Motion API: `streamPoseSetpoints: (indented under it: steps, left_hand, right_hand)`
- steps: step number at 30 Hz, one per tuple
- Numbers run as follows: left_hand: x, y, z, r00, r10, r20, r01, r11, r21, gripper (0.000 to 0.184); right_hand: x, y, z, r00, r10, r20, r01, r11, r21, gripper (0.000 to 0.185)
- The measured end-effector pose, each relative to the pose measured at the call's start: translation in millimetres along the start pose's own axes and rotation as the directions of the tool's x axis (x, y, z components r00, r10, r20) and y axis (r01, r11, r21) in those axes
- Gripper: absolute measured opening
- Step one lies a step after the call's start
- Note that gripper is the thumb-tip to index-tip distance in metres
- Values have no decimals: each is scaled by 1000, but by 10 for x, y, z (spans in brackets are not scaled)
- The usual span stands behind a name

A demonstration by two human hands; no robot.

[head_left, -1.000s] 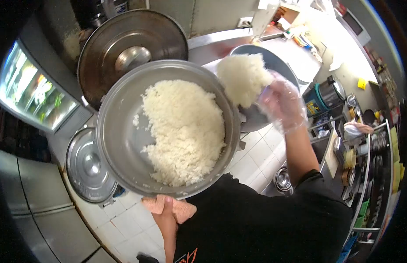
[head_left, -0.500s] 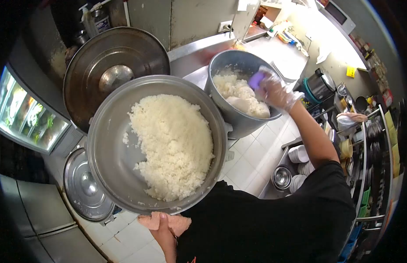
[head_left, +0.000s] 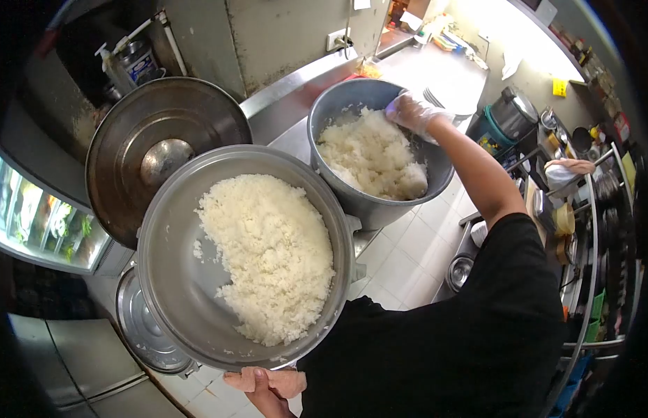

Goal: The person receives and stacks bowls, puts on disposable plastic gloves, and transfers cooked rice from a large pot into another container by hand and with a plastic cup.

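Observation:
A wide grey metal pot point(head_left: 172, 279) holds a mound of white rice point(head_left: 268, 258), heaped toward its right side. My left hand point(head_left: 264, 396) grips the pot's near edge through a folded pink cloth point(head_left: 285, 382). Behind it to the right stands a deep grey bucket point(head_left: 379, 212) with more rice point(head_left: 372, 153) inside. My right hand point(head_left: 414, 115), in a clear plastic glove, is at the bucket's far right rim, its fingers closed. A bit of purple shows at the fingers, but the rest of what they hold is hidden.
A large dark round lid point(head_left: 115, 139) leans behind the pot, and a silver lid point(head_left: 139, 327) lies low at the left. A lit glass-door fridge point(head_left: 45, 216) stands far left. Shelving point(head_left: 592, 279) with bowls and pans lines the right side, and a steel counter point(head_left: 435, 73) is behind.
Rice held up by my right hand a second ago is now in the bucket. The hand has moved to the bucket's far rim. My left hand keeps its hold on the cloth and pot.

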State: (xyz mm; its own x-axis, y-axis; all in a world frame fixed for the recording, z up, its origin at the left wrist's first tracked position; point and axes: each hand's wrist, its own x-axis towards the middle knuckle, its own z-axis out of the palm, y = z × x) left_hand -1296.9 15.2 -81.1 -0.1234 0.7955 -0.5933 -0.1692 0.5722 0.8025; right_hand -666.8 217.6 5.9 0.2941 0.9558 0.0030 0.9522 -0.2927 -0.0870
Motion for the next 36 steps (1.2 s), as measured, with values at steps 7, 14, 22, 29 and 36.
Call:
streamPoseSetpoints:
  steps: [7,14,22,29,36]
  left_hand:
    - [-27,65,95,999,48,13,-48,999,-9,71]
    - [44,-71,-107,997,-12,77,14,1000,-28,74]
    - [-68,45,134,997,75,-28,-79,984,-162,40]
    - [-57,102,207,990,97,-105,-102,993,-51,53]
    - [-21,207,186,986,164,-19,-162,985,61,57]
  right_hand:
    - [-47,-741,694,905,-385,179,403,912,-74,18]
    - [160,-590,256,986,-150,75,167,923,-346,25]
    - [-53,-464,-164,966,-258,31,247,947,206,33]
    - [-12,-2478,231,594,-751,-289,699,660,-276,35]
    - [435,-4247,1629,692,-664,283,709,554,-435,31]
